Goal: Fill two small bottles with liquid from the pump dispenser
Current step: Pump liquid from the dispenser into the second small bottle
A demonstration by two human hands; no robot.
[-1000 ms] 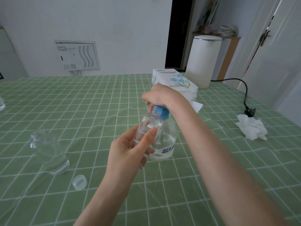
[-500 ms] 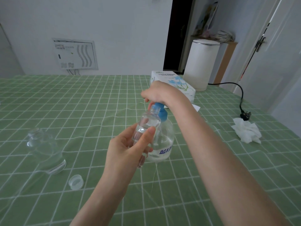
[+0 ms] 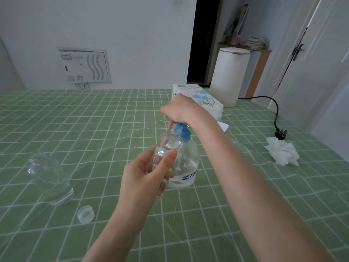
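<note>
My left hand grips a small clear bottle and holds it tilted, its open mouth right under the blue pump head. My right hand is closed over the top of the pump dispenser, a round clear bottle with a blue collar and blue lettering that stands on the green checked tablecloth. The spout itself is hidden by my fingers. A second clear bottle stands uncapped at the left, with a clear cap lying near it.
A tissue box sits behind the dispenser, with a white cylindrical appliance beyond it. A black cord and plug lie at the right beside a crumpled tissue. The table reaches the back wall.
Both hands keep their hold on the small bottle and the pump. The view has shifted slightly, so the left-hand bottle and cap appear a little further left.
</note>
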